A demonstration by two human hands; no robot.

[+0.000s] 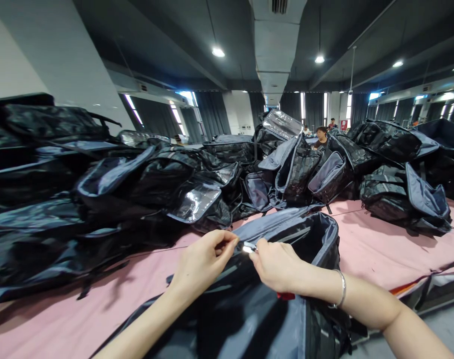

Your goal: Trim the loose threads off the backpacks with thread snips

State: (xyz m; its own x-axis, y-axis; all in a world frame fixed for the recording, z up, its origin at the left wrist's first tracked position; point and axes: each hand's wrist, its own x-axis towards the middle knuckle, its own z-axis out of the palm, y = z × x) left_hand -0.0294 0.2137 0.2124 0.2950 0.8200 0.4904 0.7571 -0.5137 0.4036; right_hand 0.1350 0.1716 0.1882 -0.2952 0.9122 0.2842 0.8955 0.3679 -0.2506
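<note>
In front of me lies an open black backpack (324, 239) with a grey-blue lining. Both hands meet above its opening. My left hand (206, 257) pinches with thumb and forefinger at a small dark bit; what it grips is too small to name. Between the fingertips of my right hand (279, 264) is a small shiny metal piece (248, 248), its bright end pointing at my left fingers. Something red (286, 295) shows under my right palm, mostly hidden. A silver bangle circles the right wrist.
Black camouflage-patterned backpacks, many gaping open, are heaped at the left (137, 184) and across the back. One open backpack (406, 199) stands at the right on the pink table cover (365, 234). Another person (320, 137) is behind the heap.
</note>
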